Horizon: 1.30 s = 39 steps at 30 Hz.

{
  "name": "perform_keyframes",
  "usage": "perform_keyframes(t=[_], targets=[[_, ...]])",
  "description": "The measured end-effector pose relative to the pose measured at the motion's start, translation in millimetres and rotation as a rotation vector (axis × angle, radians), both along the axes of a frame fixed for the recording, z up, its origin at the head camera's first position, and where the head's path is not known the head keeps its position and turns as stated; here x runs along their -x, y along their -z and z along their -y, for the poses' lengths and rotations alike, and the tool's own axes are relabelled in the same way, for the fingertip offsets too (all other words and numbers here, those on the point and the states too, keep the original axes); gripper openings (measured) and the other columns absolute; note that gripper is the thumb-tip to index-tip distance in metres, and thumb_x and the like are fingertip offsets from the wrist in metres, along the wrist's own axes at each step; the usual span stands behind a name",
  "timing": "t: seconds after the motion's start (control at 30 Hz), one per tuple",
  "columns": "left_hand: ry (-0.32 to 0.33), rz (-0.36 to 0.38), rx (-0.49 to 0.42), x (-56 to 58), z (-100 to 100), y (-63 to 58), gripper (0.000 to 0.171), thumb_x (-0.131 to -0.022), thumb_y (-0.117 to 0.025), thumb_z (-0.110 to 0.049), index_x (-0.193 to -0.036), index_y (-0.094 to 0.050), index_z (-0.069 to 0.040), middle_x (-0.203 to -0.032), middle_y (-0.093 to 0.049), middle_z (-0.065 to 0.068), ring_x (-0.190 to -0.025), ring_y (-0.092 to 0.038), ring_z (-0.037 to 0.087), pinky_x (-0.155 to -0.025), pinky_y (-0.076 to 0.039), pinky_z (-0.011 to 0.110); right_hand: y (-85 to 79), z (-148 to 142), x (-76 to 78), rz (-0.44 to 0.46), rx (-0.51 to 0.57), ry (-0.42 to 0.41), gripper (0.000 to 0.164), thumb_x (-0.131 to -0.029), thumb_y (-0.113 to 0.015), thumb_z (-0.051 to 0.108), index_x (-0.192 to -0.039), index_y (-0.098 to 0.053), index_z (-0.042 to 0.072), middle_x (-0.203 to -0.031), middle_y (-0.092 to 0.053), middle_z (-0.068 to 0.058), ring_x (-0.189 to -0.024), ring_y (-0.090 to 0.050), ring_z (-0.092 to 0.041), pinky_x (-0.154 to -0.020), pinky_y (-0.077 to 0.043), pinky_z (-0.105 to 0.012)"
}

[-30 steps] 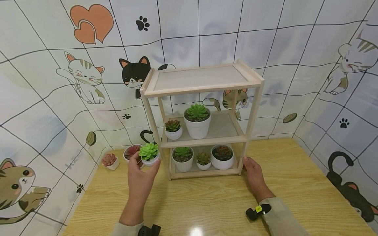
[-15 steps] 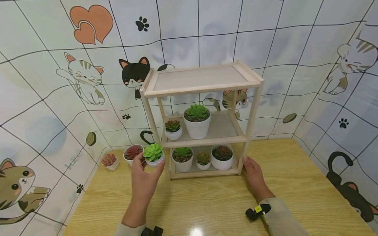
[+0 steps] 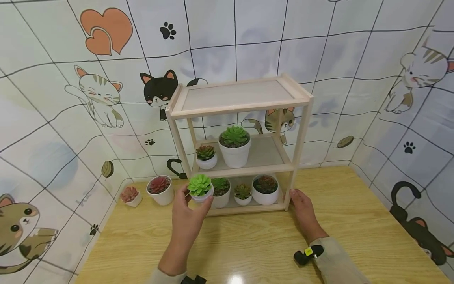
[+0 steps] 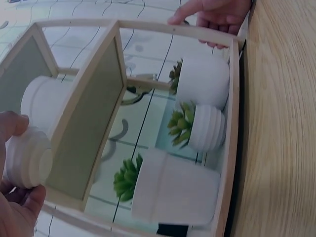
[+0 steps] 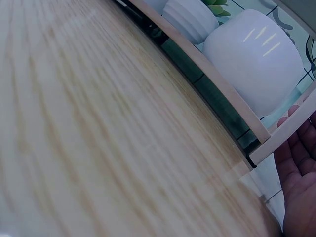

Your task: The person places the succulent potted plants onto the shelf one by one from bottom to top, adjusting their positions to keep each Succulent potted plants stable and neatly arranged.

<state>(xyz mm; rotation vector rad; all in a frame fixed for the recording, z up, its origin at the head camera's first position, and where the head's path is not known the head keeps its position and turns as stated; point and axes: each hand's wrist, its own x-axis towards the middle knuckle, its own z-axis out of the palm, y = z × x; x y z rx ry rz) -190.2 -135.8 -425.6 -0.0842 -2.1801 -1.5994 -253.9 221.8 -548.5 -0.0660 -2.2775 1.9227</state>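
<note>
My left hand pinches a small white pot with a bright green succulent between thumb and fingers, in front of the wooden shelf's lower left corner. In the left wrist view the held pot shows its ribbed side and base, overlapping the middle board. At the shelf's lower right post, my right hand holds on from outside; the right wrist view shows its fingertips past the post. On the bottom tier are a green succulent, a small potted succulent and a brownish succulent.
The middle tier holds a small reddish-green succulent and a larger green succulent. On the wooden table, left of the shelf, stand a dark red succulent and a pink succulent. A cat-patterned wall rises close behind.
My left hand has moved right with the small green succulent, from beside the dark red one to in front of the shelf's left post. My right hand stays at the right post.
</note>
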Motion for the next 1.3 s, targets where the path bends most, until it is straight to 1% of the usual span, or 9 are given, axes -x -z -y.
perform_keyframes(t=[0.2, 0.33, 0.43, 0.57, 0.63, 0.8, 0.93, 1.1, 1.3], targets=[[0.048, -0.047, 0.035, 3.7, -19.0, -4.7, 0.069, -0.082, -0.09, -0.015, -0.141, -0.054, -0.01, -0.137, -0.056, 0.007, -0.132, -0.054, 0.021, -0.114, -0.047, 0.044, -0.5, 0.3, -0.4, -0.012, -0.01, -0.003, 0.055, -0.113, -0.038, 0.042, -0.126, -0.063, -0.005, -0.126, -0.066, -0.018, -0.108, -0.059, 0.004, -0.099, -0.043, -0.017], [0.075, -0.069, 0.046, 6.5, -34.0, -12.1, 0.069, -0.082, -0.09, -0.018, -0.141, -0.055, -0.011, -0.136, -0.058, 0.004, -0.128, -0.055, 0.019, -0.11, -0.05, 0.043, -0.3, -0.5, -0.2, -0.019, -0.016, 0.001, 0.054, -0.113, -0.038, 0.041, -0.124, -0.063, -0.006, -0.122, -0.066, -0.014, -0.107, -0.059, 0.004, -0.098, -0.044, -0.017], [0.093, -0.081, 0.04, 9.0, -45.5, -18.6, 0.069, -0.082, -0.09, -0.018, -0.14, -0.055, -0.01, -0.134, -0.06, 0.005, -0.124, -0.058, 0.018, -0.106, -0.052, 0.043, -0.7, -0.3, 0.4, -0.025, -0.01, 0.002, 0.055, -0.113, -0.038, 0.041, -0.124, -0.062, -0.007, -0.119, -0.068, -0.01, -0.106, -0.06, 0.004, -0.097, -0.045, -0.016], [0.136, -0.096, 0.028, 13.0, -60.8, -23.7, 0.069, -0.083, -0.09, -0.018, -0.14, -0.053, -0.008, -0.135, -0.058, 0.006, -0.122, -0.059, 0.019, -0.105, -0.053, 0.041, -1.3, 0.1, 1.1, -0.023, 0.008, 0.003, 0.054, -0.113, -0.04, 0.041, -0.123, -0.063, -0.007, -0.115, -0.069, -0.004, -0.106, -0.06, 0.004, -0.095, -0.044, -0.013], [0.161, -0.086, 0.031, 14.1, -68.6, -26.1, 0.068, -0.084, -0.089, -0.019, -0.141, -0.052, -0.009, -0.136, -0.057, 0.006, -0.125, -0.058, 0.019, -0.107, -0.052, 0.041, -0.7, -0.2, 1.4, -0.018, 0.013, 0.001, 0.054, -0.113, -0.04, 0.041, -0.123, -0.063, -0.006, -0.116, -0.069, -0.005, -0.106, -0.06, 0.004, -0.095, -0.043, -0.012], [0.206, -0.075, 0.055, 14.8, -86.8, -32.4, 0.067, -0.087, -0.086, -0.022, -0.143, -0.052, -0.01, -0.136, -0.054, 0.007, -0.128, -0.055, 0.021, -0.109, -0.051, 0.044, 1.4, -0.6, 0.5, -0.026, 0.004, 0.003, 0.052, -0.113, -0.04, 0.04, -0.123, -0.064, -0.006, -0.123, -0.068, -0.017, -0.106, -0.06, 0.005, -0.094, -0.044, -0.011], [0.241, -0.082, 0.056, 17.8, -99.3, -35.3, 0.067, -0.087, -0.086, -0.022, -0.144, -0.051, -0.01, -0.136, -0.053, 0.008, -0.128, -0.055, 0.021, -0.109, -0.051, 0.042, 1.9, -0.4, -0.2, -0.043, 0.001, 0.007, 0.051, -0.114, -0.04, 0.037, -0.123, -0.063, -0.007, -0.121, -0.068, -0.017, -0.104, -0.061, 0.005, -0.092, -0.045, -0.01], [0.244, -0.081, 0.077, 23.0, -114.3, -38.0, 0.066, -0.088, -0.085, -0.025, -0.144, -0.051, -0.01, -0.137, -0.054, 0.007, -0.124, -0.057, 0.02, -0.106, -0.052, 0.041, 2.2, -0.3, -0.8, -0.061, 0.007, 0.001, 0.05, -0.114, -0.039, 0.034, -0.122, -0.063, -0.008, -0.119, -0.068, -0.016, -0.104, -0.061, 0.003, -0.093, -0.045, -0.01], [0.237, -0.058, 0.106, 28.5, -128.9, -43.4, 0.065, -0.089, -0.084, -0.027, -0.142, -0.053, -0.008, -0.137, -0.055, 0.009, -0.121, -0.058, 0.022, -0.105, -0.053, 0.044, 1.9, -0.5, 0.4, -0.055, 0.018, -0.003, 0.05, -0.114, -0.04, 0.035, -0.121, -0.063, -0.009, -0.117, -0.069, -0.01, -0.107, -0.062, 0.0, -0.094, -0.045, -0.012]])
